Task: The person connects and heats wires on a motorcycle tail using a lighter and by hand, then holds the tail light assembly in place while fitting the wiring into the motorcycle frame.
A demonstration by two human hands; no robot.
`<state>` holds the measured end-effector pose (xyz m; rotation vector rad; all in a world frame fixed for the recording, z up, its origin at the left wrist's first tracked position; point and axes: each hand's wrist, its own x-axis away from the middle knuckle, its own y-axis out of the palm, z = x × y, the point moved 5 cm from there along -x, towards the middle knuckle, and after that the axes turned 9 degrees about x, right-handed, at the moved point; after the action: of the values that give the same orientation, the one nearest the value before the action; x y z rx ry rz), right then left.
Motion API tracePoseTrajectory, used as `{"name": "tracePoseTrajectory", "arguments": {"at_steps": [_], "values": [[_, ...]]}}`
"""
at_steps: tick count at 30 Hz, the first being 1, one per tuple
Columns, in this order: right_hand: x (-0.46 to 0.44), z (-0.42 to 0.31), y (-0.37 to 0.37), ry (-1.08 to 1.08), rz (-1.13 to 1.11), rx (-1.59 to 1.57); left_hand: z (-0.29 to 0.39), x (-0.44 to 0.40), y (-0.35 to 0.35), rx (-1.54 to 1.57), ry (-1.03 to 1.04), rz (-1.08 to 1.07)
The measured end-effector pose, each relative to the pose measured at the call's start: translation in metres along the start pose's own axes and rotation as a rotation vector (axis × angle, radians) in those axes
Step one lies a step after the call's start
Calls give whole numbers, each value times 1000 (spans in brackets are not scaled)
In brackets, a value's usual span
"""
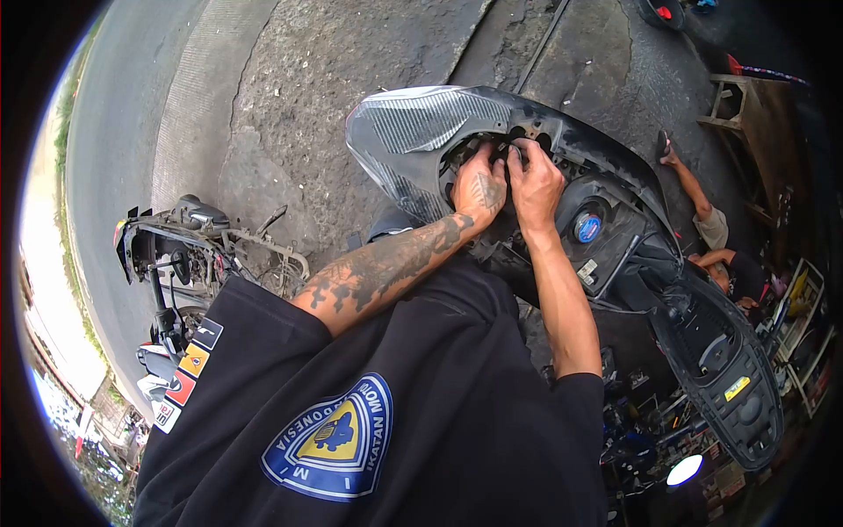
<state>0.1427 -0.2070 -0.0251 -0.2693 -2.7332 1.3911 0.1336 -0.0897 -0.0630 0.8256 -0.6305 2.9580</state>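
Note:
Both hands are inside the opening at the tail of a scooter with dark grey, ribbed body panels (430, 119). My left hand (479, 186), below a tattooed forearm, has its fingers bent down into the cavity, their tips partly hidden. Right beside it, my right hand (534, 183) is closed in a pinch near small dark parts. What either hand grips is too small and shaded to name. A blue fuel cap (588, 228) sits to the right of my right hand. The scooter's seat (729, 378) is tipped up, its underside showing.
At left stands a partly stripped motorcycle (211, 246) with its frame exposed. Another person (742, 272) sits low at right, one leg stretched out. Behind that leg is a wooden bench (764, 140). Rough concrete (325, 53) runs to the road (123, 132).

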Motion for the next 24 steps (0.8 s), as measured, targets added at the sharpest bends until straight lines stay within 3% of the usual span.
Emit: {"name": "tracePoseTrajectory", "arguments": {"at_steps": [12, 24], "values": [[-3, -1, 6, 0, -36, 78, 3, 1, -2, -11, 6, -1], [-4, -4, 9, -136, -40, 101, 4, 1, -1, 40, 33, 3]]}}
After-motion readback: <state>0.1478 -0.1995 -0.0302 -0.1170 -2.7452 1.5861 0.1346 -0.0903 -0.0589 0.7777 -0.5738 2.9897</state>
